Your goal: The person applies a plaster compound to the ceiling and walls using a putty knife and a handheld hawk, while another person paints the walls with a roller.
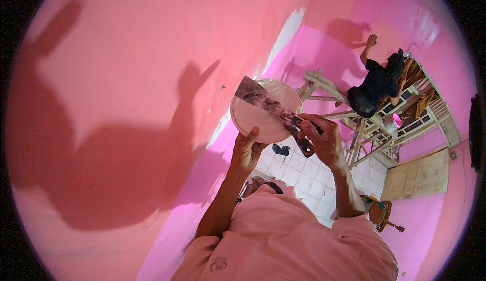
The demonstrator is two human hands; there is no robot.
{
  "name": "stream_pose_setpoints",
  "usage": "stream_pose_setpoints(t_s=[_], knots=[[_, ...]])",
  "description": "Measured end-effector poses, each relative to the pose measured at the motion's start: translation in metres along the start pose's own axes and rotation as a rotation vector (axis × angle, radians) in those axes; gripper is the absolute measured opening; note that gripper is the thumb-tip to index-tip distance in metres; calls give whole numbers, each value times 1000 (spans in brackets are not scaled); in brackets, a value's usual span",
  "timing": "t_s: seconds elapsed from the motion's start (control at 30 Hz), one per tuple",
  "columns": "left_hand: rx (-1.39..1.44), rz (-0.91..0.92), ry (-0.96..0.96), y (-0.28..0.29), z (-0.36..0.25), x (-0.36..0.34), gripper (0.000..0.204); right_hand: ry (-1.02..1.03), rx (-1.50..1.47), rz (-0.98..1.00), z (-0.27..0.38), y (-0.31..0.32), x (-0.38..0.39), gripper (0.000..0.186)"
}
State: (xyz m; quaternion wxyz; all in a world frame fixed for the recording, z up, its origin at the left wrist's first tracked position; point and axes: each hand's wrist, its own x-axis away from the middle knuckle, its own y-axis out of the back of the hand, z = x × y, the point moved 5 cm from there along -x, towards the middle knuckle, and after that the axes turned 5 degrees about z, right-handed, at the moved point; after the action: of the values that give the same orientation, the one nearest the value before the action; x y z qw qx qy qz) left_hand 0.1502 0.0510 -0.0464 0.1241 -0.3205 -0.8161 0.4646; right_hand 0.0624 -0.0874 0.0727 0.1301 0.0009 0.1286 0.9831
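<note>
My left hand (247, 152) grips a round, pale plastic lid or shallow dish (258, 121) by its near edge, thumb on the face. My right hand (324, 138) is closed around the handle of a putty knife (271, 106). Its wide metal blade lies across the dish and reaches past the upper left rim. Dark smears mark the blade and handle. Whitish material shows along the dish's far rim. Beside both hands on the left rises a pink wall (152, 53) with a white patch (288, 33) along its corner.
At the right, a person in dark clothes (377, 83) sits on a wooden scaffold (329, 86), one hand toward the wall. A pink-topped bucket (393, 121) is on the scaffold. A dark cloth-like item (281, 150) lies on the white tiled floor (309, 172). A guitar (380, 212) stands near a wooden door (417, 174).
</note>
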Motion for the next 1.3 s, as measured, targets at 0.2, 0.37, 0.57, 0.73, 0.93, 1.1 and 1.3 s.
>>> stream_pose_setpoints(t_s=[0.2, 0.37, 0.57, 0.73, 0.93, 1.1, 1.3], knots=[[46, -15, 17, 7, -9, 8, 51, -6, -186, -49, -30, 22, 15, 34], [55, -125, 38, 14, -5, 23, 43, 28, -692, -68, -39, 34, 45, 21], [74, -85, 9, 47, -16, 30, 58, 183, -700, -193, 3, 44, 27, 45], [20, -144, -18, 35, -33, 40, 65, 522, -604, -427, 78, 82, 14, 45], [18, -135, 45, 23, -40, 47, 58, 753, -385, -696, 149, 135, 5, 45], [40, -157, 35, 27, -46, 49, 53, 1069, -327, -1002, 208, 165, -1, 44], [31, -196, 46, 40, -44, 45, 51, 1283, -328, -1083, 253, 177, -12, 39]])
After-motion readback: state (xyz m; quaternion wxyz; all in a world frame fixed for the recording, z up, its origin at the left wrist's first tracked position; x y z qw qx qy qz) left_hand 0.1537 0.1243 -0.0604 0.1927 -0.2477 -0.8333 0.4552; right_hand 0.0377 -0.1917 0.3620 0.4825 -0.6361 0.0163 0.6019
